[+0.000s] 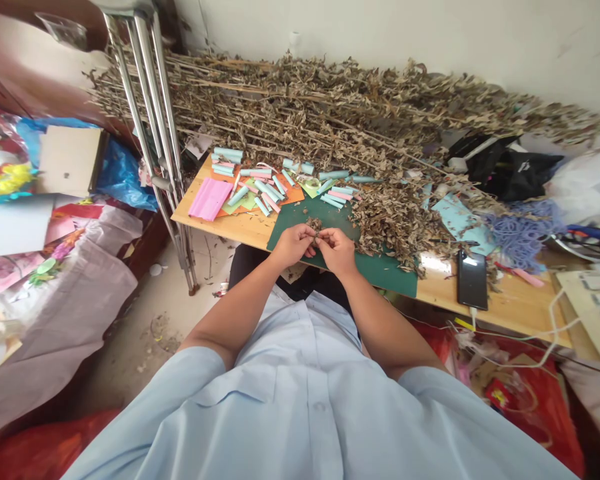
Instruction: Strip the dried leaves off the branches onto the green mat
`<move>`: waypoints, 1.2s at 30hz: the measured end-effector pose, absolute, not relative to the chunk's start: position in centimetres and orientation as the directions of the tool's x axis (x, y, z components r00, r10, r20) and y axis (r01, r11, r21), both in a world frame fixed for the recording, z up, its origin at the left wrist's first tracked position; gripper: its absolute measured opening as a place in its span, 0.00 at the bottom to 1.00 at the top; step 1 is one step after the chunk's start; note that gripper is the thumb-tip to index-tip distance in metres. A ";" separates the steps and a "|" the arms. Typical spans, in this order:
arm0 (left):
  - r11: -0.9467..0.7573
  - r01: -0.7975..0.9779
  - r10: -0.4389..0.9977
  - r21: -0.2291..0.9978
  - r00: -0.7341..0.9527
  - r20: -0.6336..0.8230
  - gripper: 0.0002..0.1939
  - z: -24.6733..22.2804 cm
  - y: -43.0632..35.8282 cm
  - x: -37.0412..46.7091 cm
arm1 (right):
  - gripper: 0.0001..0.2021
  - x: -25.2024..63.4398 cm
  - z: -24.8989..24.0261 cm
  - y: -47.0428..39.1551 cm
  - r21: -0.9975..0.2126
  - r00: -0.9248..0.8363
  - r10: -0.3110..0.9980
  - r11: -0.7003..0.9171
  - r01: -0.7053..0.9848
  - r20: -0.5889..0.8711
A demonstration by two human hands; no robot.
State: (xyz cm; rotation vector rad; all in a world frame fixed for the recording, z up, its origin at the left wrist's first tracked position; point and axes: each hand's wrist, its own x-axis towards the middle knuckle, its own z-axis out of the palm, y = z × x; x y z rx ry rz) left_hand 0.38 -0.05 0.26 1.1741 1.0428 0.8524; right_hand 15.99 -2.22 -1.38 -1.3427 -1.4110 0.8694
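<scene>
My left hand [294, 244] and my right hand [337, 251] meet over the front edge of a dark green mat [395, 277]. Their fingertips pinch a small bit of dried leaf between them. Just beyond the fingers lie some crumbled leaves [314, 223] on the mat. A pile of loose dried leaves [390, 217] covers the mat's right part. Blue and pink paper rolls [267, 193] are scattered behind and to the left of my hands, near a pink paper stack [210, 199].
Long dried leafy stalks [290, 107] lie along the wall at the back. Metal crutches [155, 127] stand at the table's left end. To the right are a black phone [473, 280] with a cable, blue string [523, 233] and a black bag [515, 170].
</scene>
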 end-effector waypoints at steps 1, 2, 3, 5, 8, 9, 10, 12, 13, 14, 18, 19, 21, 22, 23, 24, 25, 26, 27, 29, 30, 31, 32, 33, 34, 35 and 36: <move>0.202 -0.001 0.931 0.979 0.311 -0.191 0.05 0.3 -0.1 0.4 | 0.11 16.0 -1.4 -2.2 -0.946 0.074 0.984 0.137 0.294 0.165; 0.205 -0.002 0.930 0.979 0.313 -0.194 0.05 0.3 -0.1 0.4 | 0.10 16.0 -1.4 -2.2 -0.947 0.073 0.984 0.136 0.292 0.164; 0.208 -0.003 0.929 0.978 0.313 -0.197 0.05 0.4 -0.1 0.4 | 0.10 16.0 -1.4 -2.2 -0.948 0.075 0.984 0.136 0.288 0.164; 0.211 -0.006 0.929 0.977 0.313 -0.199 0.05 0.4 -0.1 0.4 | 0.10 16.0 -1.4 -2.2 -0.952 0.073 0.983 0.141 0.272 0.167; 0.201 -0.004 0.927 0.980 0.324 -0.189 0.06 0.2 -0.1 0.4 | 0.09 15.9 -1.4 -2.3 -0.957 0.072 0.982 0.155 0.245 0.177; 0.195 -0.001 0.927 0.981 0.326 -0.185 0.06 0.2 -0.1 0.4 | 0.10 15.9 -1.4 -2.3 -0.957 0.075 0.981 0.157 0.243 0.179; 0.190 0.004 0.927 0.982 0.328 -0.181 0.06 0.1 -0.1 0.4 | 0.10 15.9 -1.4 -2.3 -0.957 0.080 0.980 0.157 0.245 0.181; 0.180 0.016 0.929 0.984 0.327 -0.175 0.06 0.1 -0.1 0.4 | 0.10 15.9 -1.4 -2.4 -0.954 0.091 0.979 0.155 0.255 0.184; 0.177 0.023 0.931 0.984 0.321 -0.175 0.06 0.1 -0.1 0.3 | 0.10 15.9 -1.5 -2.3 -0.954 0.100 0.978 0.154 0.257 0.184; 0.176 0.027 0.933 0.984 0.314 -0.176 0.05 0.2 -0.1 0.4 | 0.10 15.9 -1.5 -2.3 -0.954 0.113 0.976 0.151 0.258 0.185; 0.190 0.034 0.940 0.981 0.282 -0.192 0.05 0.6 -0.2 0.4 | 0.09 16.1 -1.9 -2.1 -0.950 0.152 0.973 0.123 0.288 0.173; 0.192 0.038 0.940 0.981 0.279 -0.194 0.05 0.7 -0.2 0.4 | 0.08 16.2 -1.9 -2.0 -0.945 0.151 0.973 0.121 0.304 0.173; 0.189 0.047 0.941 0.981 0.277 -0.194 0.05 0.9 -0.2 0.4 | 0.08 16.2 -2.0 -2.0 -0.937 0.146 0.973 0.123 0.326 0.179; 0.186 0.050 0.941 0.981 0.277 -0.193 0.06 1.0 -0.2 0.4 | 0.08 16.2 -1.9 -2.0 -0.936 0.145 0.973 0.124 0.329 0.180; 0.184 0.051 0.942 0.982 0.277 -0.191 0.06 1.0 -0.2 0.4 | 0.07 16.1 -1.9 -2.0 -0.936 0.144 0.973 0.124 0.328 0.180; 0.181 0.049 0.942 0.982 0.278 -0.188 0.06 1.0 -0.3 0.4 | 0.07 16.1 -1.8 -2.1 -0.938 0.144 0.973 0.124 0.324 0.178; 0.178 0.047 0.943 0.983 0.278 -0.184 0.06 1.0 -0.3 0.4 | 0.07 16.1 -1.7 -2.1 -0.939 0.142 0.974 0.125 0.320 0.179; 0.174 0.044 0.944 0.984 0.277 -0.179 0.06 1.0 -0.3 0.4 | 0.07 16.1 -1.6 -2.1 -0.939 0.140 0.974 0.129 0.320 0.181; 0.171 0.039 0.946 0.985 0.275 -0.175 0.06 1.0 -0.3 0.4 | 0.06 16.1 -1.5 -2.2 -0.937 0.136 0.973 0.133 0.324 0.185; 0.167 0.027 0.951 0.986 0.261 -0.169 0.06 0.9 -0.3 0.4 | 0.06 16.1 -1.4 -2.3 -0.931 0.129 0.973 0.136 0.338 0.189; 0.168 0.020 0.954 0.986 0.250 -0.168 0.06 0.9 -0.3 0.5 | 0.06 16.1 -1.4 -2.3 -0.931 0.125 0.974 0.136 0.339 0.187; 0.170 0.009 0.957 0.985 0.235 -0.168 0.06 0.9 -0.3 0.6 | 0.06 16.1 -1.3 -2.3 -0.933 0.121 0.975 0.135 0.335 0.184; 0.174 -0.003 0.961 0.985 0.219 -0.169 0.05 0.9 -0.3 0.6 | 0.06 16.2 -1.3 -2.3 -0.935 0.117 0.976 0.135 0.327 0.182; 0.178 -0.015 0.964 0.984 0.205 -0.171 0.04 0.9 -0.3 0.8 | 0.06 16.2 -1.3 -2.4 -0.938 0.111 0.977 0.138 0.319 0.182; 0.184 -0.027 0.965 0.982 0.192 -0.176 0.03 0.8 -0.3 0.9 | 0.06 16.2 -1.3 -2.4 -0.939 0.105 0.977 0.143 0.314 0.184; 0.191 -0.039 0.966 0.981 0.184 -0.181 0.03 0.8 -0.2 1.0 | 0.06 16.2 -1.2 -2.4 -0.937 0.097 0.978 0.147 0.317 0.187; 0.199 -0.052 0.966 0.979 0.177 -0.187 0.03 0.8 -0.2 1.0 | 0.07 16.2 -1.2 -2.5 -0.933 0.090 0.978 0.151 0.327 0.190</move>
